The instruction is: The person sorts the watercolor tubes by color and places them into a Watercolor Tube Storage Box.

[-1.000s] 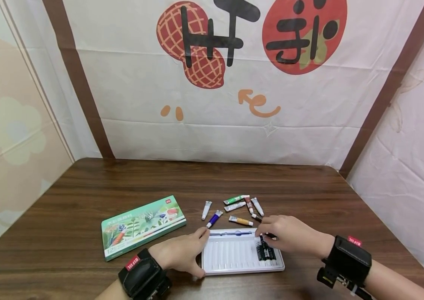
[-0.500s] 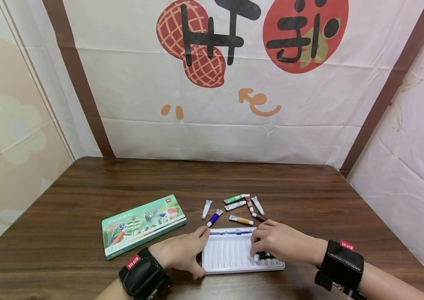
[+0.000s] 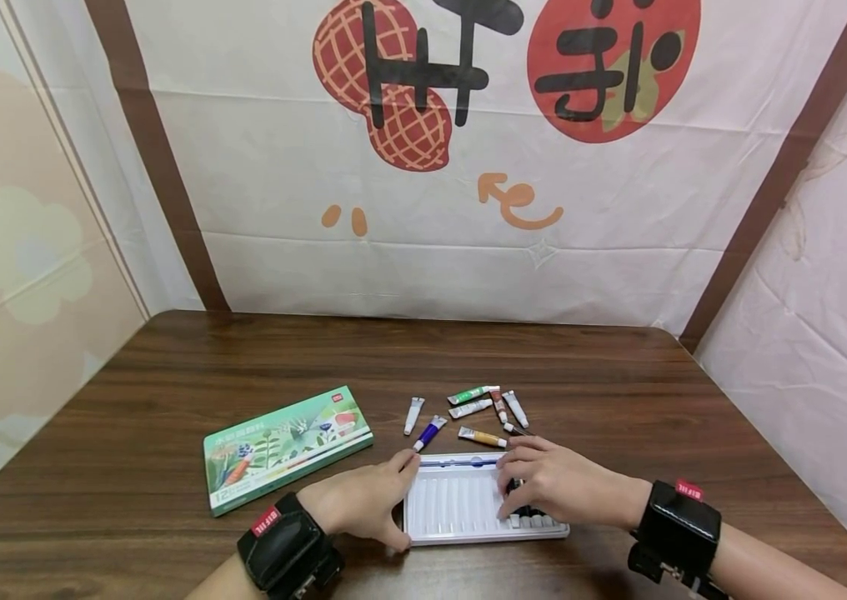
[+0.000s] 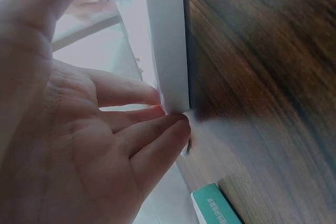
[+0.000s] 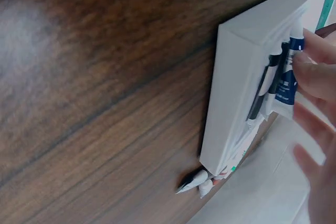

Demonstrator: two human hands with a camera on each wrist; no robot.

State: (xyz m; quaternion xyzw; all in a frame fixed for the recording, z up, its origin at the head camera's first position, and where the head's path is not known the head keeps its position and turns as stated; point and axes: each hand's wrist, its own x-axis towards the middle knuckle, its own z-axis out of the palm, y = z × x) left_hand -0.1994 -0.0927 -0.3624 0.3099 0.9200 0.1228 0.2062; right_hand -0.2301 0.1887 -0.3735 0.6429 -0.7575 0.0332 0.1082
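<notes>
In the head view, my left hand (image 3: 363, 502) spans the left end of a white plastic tray (image 3: 453, 504), thumb at the near corner, fingertips at the far one. The left wrist view has those fingertips against the tray wall (image 4: 170, 51). My right hand (image 3: 562, 483) is over the tray's right part. Up close in the right wrist view, its thumb and a finger pinch a dark blue paint tube (image 5: 286, 80), white cap toward the tray's near side. Beside that tube lie black-labelled paint tubes (image 5: 265, 85), mostly covered by the hand in the head view.
Behind the tray lie several loose paint tubes: purple-blue (image 3: 430, 433), yellow (image 3: 479, 437), green (image 3: 468, 395), brown (image 3: 498, 406) and whitish (image 3: 413, 416). A slim blue stick (image 3: 461, 463) rests in the tray's back groove. To the left is a green illustrated box (image 3: 288, 450).
My right hand has carried a tube from the tray's back right corner leftward and down into the tray, beside the black tubes. The left hand stays at the tray's left end.
</notes>
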